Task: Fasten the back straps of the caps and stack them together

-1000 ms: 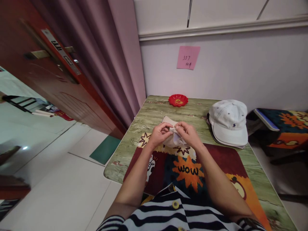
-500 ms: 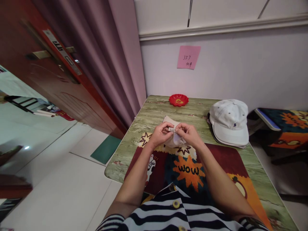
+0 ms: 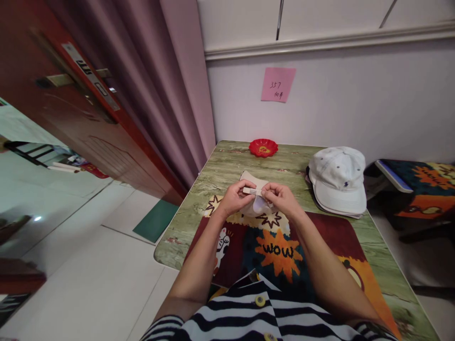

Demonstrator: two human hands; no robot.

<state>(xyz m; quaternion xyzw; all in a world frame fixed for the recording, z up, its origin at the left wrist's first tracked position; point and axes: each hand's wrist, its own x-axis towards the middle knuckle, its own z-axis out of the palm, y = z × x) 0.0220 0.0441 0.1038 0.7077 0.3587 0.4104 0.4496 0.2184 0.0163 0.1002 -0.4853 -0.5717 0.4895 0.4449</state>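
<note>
A pale beige cap (image 3: 256, 208) is in front of me over the mat, its back strap (image 3: 252, 191) facing me. My left hand (image 3: 236, 199) has its fingers closed at the strap's left end, where the strap's light tab sticks out. On the other side, my right hand (image 3: 282, 197) pinches the strap near its right end. Below the strap a rounded opening shows pale lining. My hands cover the sides of the cap. A stack of caps (image 3: 337, 175), with a white one on top, sits to the right of my right hand.
A red scalloped dish (image 3: 263, 147) stands at the back of the wood-patterned table (image 3: 227, 163). Under my forearms lies a colourful mat (image 3: 279, 253). A pink note (image 3: 278, 85) is on the wall. An open door (image 3: 117, 142) and curtain are at left.
My hands have moved slightly apart, and more of the strap's light tab shows between them. The cap stays in about the same place.
</note>
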